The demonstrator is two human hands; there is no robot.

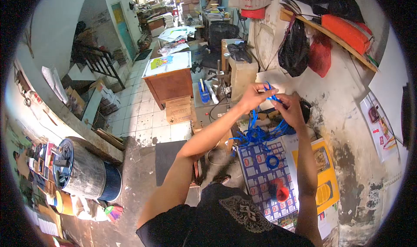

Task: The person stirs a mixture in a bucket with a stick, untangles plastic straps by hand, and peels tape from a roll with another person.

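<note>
My left hand (253,96) and my right hand (290,109) are raised side by side over a low work surface, both pinching the same blue plastic strap (271,95). The strap loops up between my fingers. It hangs down into a tangled blue pile (257,135) just below my hands. A small coil of blue strap (272,161) lies on a printed blue sheet (256,177) in front of me, with a red object (281,192) lower on the same sheet.
A yellow printed sheet (326,177) lies to the right against a stained wall. A black bag (294,47) and a red bag (320,56) hang under a shelf. A wooden desk (170,82) and cardboard box (178,110) stand ahead. A large drum (87,171) sits at left.
</note>
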